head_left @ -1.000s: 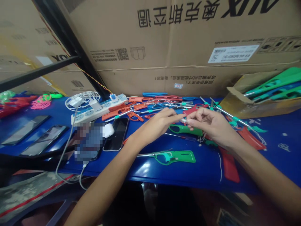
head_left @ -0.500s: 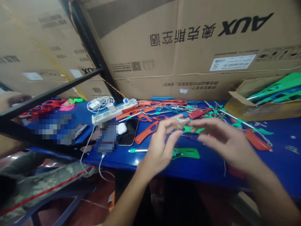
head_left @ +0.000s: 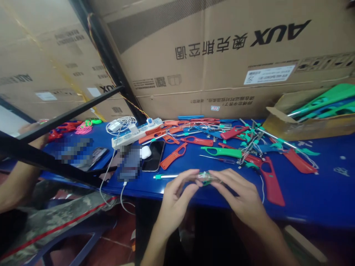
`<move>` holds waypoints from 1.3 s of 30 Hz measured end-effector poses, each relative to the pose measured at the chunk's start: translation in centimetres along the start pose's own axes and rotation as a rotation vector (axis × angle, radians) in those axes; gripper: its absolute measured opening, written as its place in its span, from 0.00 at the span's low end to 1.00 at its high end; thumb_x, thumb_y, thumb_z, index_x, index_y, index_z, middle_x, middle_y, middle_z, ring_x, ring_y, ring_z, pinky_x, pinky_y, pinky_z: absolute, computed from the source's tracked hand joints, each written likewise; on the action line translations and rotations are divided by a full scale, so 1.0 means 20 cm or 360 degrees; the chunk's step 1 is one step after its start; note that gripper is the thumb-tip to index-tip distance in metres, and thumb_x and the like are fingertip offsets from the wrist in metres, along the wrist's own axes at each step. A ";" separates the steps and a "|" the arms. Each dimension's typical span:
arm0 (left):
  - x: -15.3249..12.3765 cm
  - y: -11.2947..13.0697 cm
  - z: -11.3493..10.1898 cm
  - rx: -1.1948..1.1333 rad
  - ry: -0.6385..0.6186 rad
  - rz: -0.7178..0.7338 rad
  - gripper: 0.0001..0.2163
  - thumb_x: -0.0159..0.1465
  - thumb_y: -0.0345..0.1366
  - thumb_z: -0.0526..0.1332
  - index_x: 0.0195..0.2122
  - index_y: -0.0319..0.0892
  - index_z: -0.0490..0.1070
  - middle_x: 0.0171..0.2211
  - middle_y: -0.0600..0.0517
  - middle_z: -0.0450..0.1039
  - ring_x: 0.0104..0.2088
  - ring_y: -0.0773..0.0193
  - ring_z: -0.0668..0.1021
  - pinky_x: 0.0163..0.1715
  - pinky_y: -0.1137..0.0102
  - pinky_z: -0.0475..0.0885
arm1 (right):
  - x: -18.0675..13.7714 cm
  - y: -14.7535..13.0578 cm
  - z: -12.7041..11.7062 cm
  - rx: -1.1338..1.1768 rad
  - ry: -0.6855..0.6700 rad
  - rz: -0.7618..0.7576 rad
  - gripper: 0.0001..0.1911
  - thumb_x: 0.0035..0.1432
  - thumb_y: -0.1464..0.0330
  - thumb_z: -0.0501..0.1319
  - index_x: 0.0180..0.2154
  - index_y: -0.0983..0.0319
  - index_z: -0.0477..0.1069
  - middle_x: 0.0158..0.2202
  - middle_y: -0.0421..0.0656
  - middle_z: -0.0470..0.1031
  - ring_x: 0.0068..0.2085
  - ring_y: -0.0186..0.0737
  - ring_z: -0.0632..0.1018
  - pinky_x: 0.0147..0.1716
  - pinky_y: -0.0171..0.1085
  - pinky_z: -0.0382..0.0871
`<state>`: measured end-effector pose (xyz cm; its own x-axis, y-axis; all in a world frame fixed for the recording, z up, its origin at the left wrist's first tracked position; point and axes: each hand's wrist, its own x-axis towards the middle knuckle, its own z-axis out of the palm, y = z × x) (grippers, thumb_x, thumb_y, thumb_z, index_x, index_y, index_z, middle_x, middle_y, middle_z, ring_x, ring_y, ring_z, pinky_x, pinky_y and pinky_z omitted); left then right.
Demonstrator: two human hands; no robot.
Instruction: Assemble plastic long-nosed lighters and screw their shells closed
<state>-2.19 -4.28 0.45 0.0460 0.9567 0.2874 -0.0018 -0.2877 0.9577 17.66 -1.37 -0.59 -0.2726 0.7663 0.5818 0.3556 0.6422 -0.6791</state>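
Observation:
My left hand (head_left: 179,197) and my right hand (head_left: 242,194) meet over the table's front edge. Their fingertips pinch a small pale part (head_left: 204,177) from both sides; its exact kind is too small to make out. Just behind my left fingers lies a thin metal tube (head_left: 166,177) with a teal tip, its other end hidden by my hands. Beyond them are a green lighter handle shell (head_left: 223,152) and a thin screwdriver (head_left: 226,160). A red handle shell (head_left: 271,181) lies to the right of my right hand.
Several orange, red and blue shells, metal tubes and wires cover the back of the blue table (head_left: 313,195). A cardboard box (head_left: 313,127) holds more lighters at right. A power strip (head_left: 135,133) and phone (head_left: 153,157) sit left, near a black frame (head_left: 74,171). A co-worker's arm (head_left: 22,177) is beyond.
Both hands have come down and nearer to me, and my right fingers have closed in on the small part. The green shell and red shell behind them now show more fully.

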 end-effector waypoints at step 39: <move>0.30 -0.06 -0.03 0.1181 -0.0507 -0.0092 0.04 0.70 0.36 0.62 0.38 0.43 0.73 0.40 0.51 0.74 0.44 0.59 0.77 0.45 0.66 0.70 | -0.04 0.11 -0.03 0.0424 0.0074 0.0815 0.16 0.62 0.58 0.66 0.50 0.55 0.74 0.39 0.40 0.81 0.38 0.40 0.80 0.40 0.38 0.75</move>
<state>-2.55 1.83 1.00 0.3081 0.9445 0.1135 0.6674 -0.2997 0.6817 19.13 -0.46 -2.33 -0.0833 0.9828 0.1646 0.1925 0.1780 -0.9650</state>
